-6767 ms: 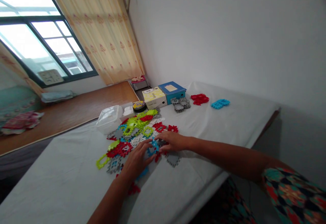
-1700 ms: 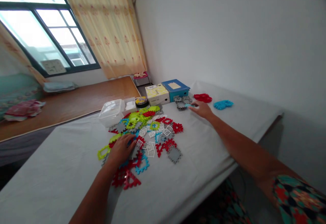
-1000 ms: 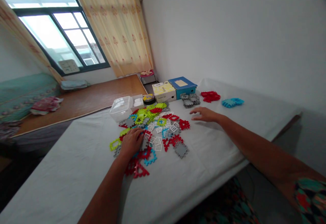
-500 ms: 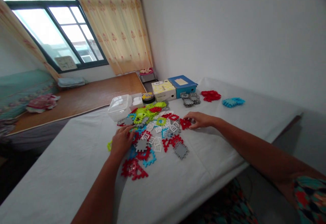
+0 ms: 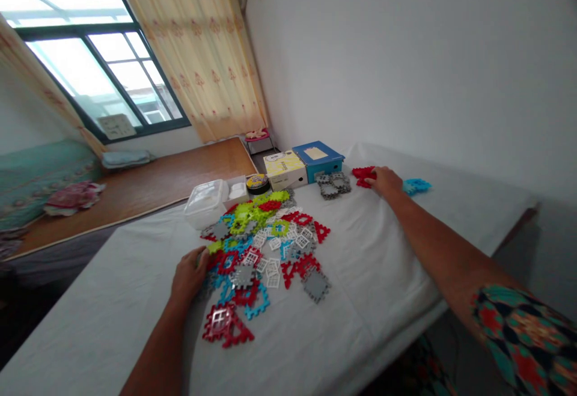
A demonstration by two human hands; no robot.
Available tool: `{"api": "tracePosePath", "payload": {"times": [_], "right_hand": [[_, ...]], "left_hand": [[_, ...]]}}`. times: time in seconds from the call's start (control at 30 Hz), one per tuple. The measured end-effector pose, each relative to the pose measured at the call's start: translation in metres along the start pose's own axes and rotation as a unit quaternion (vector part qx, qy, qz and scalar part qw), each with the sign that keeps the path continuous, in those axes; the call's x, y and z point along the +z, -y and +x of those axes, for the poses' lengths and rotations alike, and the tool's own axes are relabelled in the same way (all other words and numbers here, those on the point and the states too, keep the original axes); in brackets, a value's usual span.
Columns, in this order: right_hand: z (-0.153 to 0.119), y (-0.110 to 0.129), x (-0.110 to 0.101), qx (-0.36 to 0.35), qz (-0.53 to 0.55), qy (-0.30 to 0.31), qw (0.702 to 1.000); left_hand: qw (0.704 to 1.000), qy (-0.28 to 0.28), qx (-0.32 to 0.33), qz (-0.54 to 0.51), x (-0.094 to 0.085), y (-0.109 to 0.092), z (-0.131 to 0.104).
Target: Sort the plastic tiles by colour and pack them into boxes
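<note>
A mixed heap of interlocking plastic building tiles lies on the white-covered table: red, blue, grey, lime green (image 5: 247, 219) and small white window frames (image 5: 273, 273). My left hand (image 5: 189, 276) rests at the heap's left edge, fingers loosely bent and apart beside a yellow-green tile (image 5: 215, 247); I see nothing held in it. My right hand (image 5: 386, 182) is stretched to the separate red tile pile (image 5: 363, 172) near the wall, thumb and fingers closed on red tiles at its right side. Its palm side is hidden. A red triangle tile (image 5: 321, 232) lies at the heap's right edge.
Grey tiles (image 5: 332, 184) are grouped left of the red pile, blue tiles (image 5: 417, 186) right of it. Behind the heap stand a clear plastic box (image 5: 206, 201), a round black-and-yellow tin (image 5: 258, 184), a yellow-white box (image 5: 285, 170) and a blue box (image 5: 318, 158).
My right hand has moved from the heap's right edge away to the red pile. My left hand has drawn back slightly to the left. The view has tilted a little.
</note>
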State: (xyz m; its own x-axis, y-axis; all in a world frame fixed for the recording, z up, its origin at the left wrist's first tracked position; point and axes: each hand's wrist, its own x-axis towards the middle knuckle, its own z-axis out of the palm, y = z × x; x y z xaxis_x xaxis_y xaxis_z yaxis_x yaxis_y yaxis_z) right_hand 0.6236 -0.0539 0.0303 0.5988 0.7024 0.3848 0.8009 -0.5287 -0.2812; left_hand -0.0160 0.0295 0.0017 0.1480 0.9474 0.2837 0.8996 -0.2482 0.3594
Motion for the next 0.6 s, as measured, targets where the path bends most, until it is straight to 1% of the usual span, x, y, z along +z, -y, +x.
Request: {"api": "tracePosePath", "payload": {"times": [0.03, 0.1, 0.13, 0.17, 0.2, 0.23, 0.27, 0.3, 0.33, 0.37, 0.4, 0.43, 0.47, 0.6], "right_hand": [[-0.002, 0.0, 0.003, 0.006, -0.007, -0.009, 1.0], [-0.009, 0.007, 0.005, 0.003, 0.002, -0.047, 0.999], [-0.013, 0.015, 0.005, -0.013, 0.023, -0.063, 0.998], [-0.018, 0.026, 0.004, -0.043, 0.055, -0.062, 0.996], [-0.024, 0.038, 0.002, -0.088, 0.099, -0.037, 0.99], [-0.031, 0.052, 0.0, -0.148, 0.15, 0.015, 0.977], [-0.039, 0.067, -0.002, -0.215, 0.199, 0.09, 0.952], [-0.048, 0.081, -0.005, -0.281, 0.239, 0.178, 0.912], [-0.058, 0.094, -0.006, -0.339, 0.264, 0.261, 0.865], [-0.067, 0.105, -0.008, -0.382, 0.275, 0.328, 0.819], [-0.076, 0.113, -0.008, -0.41, 0.277, 0.371, 0.786], [-0.083, 0.12, -0.009, -0.424, 0.273, 0.393, 0.769], [-0.09, 0.124, -0.009, -0.429, 0.269, 0.397, 0.766], [-0.101, 0.126, -0.009, -0.422, 0.264, 0.38, 0.78]], "left_hand": [[1.0, 0.0, 0.006, -0.01, -0.001, -0.004, -0.001], [0.999, -0.007, 0.004, -0.032, -0.002, -0.011, -0.003], [0.999, -0.013, -0.001, -0.041, -0.003, -0.014, -0.004], [0.999, -0.02, -0.007, -0.048, -0.004, -0.016, -0.005], [0.998, -0.026, -0.015, -0.054, -0.005, -0.019, -0.005], [0.998, -0.029, -0.02, -0.059, -0.005, -0.021, -0.006], [0.997, -0.029, -0.021, -0.063, -0.005, -0.022, -0.007], [0.997, -0.025, -0.019, -0.065, -0.005, -0.023, -0.007], [0.998, -0.02, -0.015, -0.066, -0.005, -0.024, -0.007], [0.998, -0.015, -0.009, -0.066, -0.005, -0.024, -0.007], [0.998, -0.012, -0.004, -0.065, -0.004, -0.024, -0.007], [0.998, -0.009, 0.0, -0.065, -0.003, -0.023, -0.006], [0.998, -0.008, 0.005, -0.065, -0.003, -0.022, -0.006], [0.998, -0.001, 0.027, -0.061, 0.0, -0.021, -0.005]]}}
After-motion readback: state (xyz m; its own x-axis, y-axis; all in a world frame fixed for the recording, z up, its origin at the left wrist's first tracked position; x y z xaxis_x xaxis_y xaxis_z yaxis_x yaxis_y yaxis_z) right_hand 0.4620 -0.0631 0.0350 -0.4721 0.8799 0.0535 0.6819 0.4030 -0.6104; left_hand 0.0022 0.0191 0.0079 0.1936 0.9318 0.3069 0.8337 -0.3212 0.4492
